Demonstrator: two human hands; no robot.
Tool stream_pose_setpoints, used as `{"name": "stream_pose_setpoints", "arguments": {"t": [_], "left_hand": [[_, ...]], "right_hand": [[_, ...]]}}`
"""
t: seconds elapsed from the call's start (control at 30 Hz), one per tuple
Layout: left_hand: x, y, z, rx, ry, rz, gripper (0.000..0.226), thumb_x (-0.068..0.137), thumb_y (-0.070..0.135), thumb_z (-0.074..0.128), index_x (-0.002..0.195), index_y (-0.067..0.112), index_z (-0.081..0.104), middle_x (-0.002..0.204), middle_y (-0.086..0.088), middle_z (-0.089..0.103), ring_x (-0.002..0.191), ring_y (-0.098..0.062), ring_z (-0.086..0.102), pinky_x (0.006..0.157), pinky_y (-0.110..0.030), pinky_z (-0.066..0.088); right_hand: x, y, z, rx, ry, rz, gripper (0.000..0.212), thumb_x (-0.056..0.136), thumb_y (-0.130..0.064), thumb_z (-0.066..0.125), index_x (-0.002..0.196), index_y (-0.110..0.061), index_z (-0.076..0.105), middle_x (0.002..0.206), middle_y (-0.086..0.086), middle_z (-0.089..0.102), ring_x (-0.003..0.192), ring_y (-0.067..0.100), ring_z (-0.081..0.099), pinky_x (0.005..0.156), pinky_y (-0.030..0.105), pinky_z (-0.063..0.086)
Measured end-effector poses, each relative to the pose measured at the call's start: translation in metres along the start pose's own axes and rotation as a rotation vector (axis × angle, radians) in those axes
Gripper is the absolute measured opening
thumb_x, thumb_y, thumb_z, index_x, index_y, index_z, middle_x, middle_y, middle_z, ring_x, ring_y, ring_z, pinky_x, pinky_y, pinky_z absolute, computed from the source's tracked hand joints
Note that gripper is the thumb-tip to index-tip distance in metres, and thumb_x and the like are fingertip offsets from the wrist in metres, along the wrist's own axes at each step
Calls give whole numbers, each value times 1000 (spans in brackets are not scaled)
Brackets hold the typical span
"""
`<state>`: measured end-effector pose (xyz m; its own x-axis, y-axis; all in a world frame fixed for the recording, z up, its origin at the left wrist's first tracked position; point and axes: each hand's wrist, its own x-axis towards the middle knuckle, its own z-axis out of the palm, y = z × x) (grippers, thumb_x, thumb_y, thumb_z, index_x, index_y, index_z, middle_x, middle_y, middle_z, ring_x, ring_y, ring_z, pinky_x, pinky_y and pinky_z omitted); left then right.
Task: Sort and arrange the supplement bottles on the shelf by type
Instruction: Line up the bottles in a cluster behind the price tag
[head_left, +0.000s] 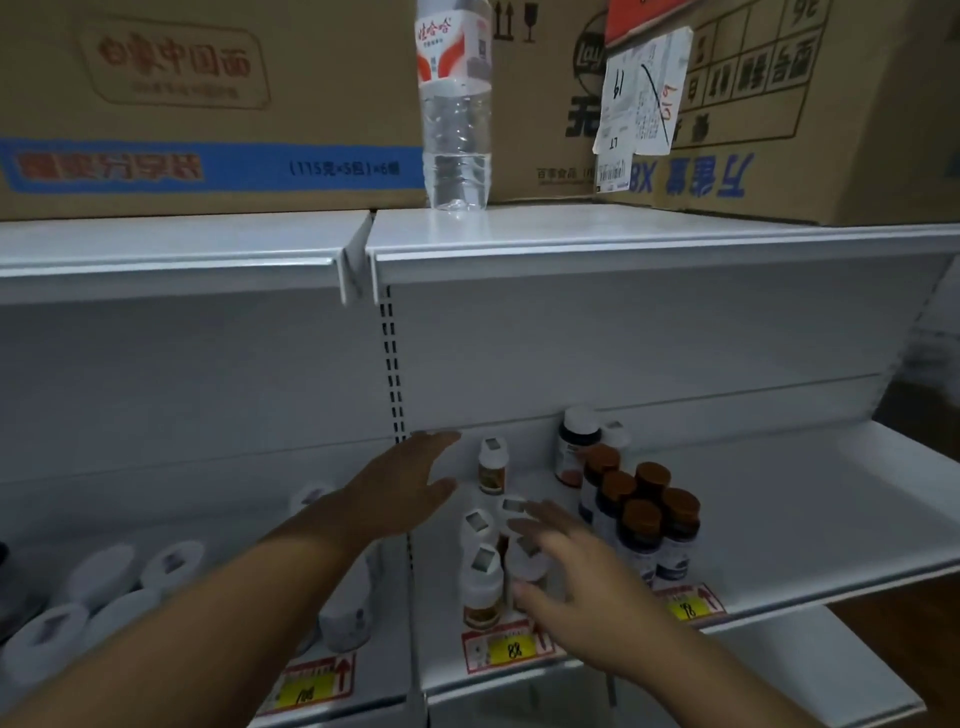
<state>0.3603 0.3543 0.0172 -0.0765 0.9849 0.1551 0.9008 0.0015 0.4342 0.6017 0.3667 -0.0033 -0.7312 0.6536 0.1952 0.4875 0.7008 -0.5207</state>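
Several white-capped supplement bottles stand in a column on the white shelf. Right of them is a cluster of brown-capped dark bottles, with a larger white-capped bottle behind. My left hand hovers with straight fingers left of the white-capped column, holding nothing. My right hand reaches in with spread fingers between the white-capped and brown-capped bottles; it hides part of one white-capped bottle. More white-capped bottles lie on the left shelf section.
A clear water bottle stands on the top shelf between cardboard boxes. Red and yellow price tags sit on the shelf's front edge. The right part of the shelf holds nothing. A lower shelf shows beneath.
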Motion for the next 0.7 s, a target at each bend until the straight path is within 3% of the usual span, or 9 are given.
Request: {"name": "stream_pose_setpoints", "arguments": {"t": [0.1,0.23,0.3,0.4,0.5,0.63,0.7], "left_hand": [[42,-4,10,-14,-78,51,60,91,22,55,144,14,27,150,-8,31,135,-20,34,113,-29,24],[94,-14,31,-56,-205,92,61,90,5,55,143,6,25,149,-13,31,135,-25,34,112,-28,24],[116,-21,41,-40,-305,74,59,91,4,52,143,8,25,148,-13,32,134,-25,35,109,-27,25],[138,-30,52,15,-390,35,55,92,10,51,143,10,29,147,-12,36,132,-26,37,109,-29,28],[147,-34,59,22,-359,8,49,90,9,55,137,9,40,143,-12,42,127,-26,44,103,-27,32],[144,-27,54,15,-264,-22,42,90,16,58,130,7,49,135,-13,50,122,-27,48,97,-24,34],[141,-19,41,-45,-225,-59,36,89,21,59,122,5,57,124,-14,58,110,-25,54,84,-17,37]], "right_hand": [[13,15,-4,42,-15,53,56,83,-51,52,135,-48,32,151,-19,19,139,-1,10,110,18,14],[21,36,-7,131,14,106,50,83,-52,54,127,-57,33,143,-31,20,133,-8,13,113,22,19],[23,43,-8,151,47,110,46,83,-48,58,118,-63,32,130,-44,15,128,-13,14,111,19,21],[27,52,-8,181,120,137,46,83,-40,63,109,-64,33,127,-45,18,129,-12,21,107,11,23],[32,59,-7,216,141,148,45,83,-38,63,109,-61,34,127,-40,24,128,-12,25,99,0,20],[45,64,-10,278,5,148,41,88,-41,56,111,-60,29,123,-44,16,123,-14,16,102,6,17],[53,67,-14,324,-7,138,38,89,-38,55,113,-56,33,120,-44,20,121,-13,18,105,12,19]]}}
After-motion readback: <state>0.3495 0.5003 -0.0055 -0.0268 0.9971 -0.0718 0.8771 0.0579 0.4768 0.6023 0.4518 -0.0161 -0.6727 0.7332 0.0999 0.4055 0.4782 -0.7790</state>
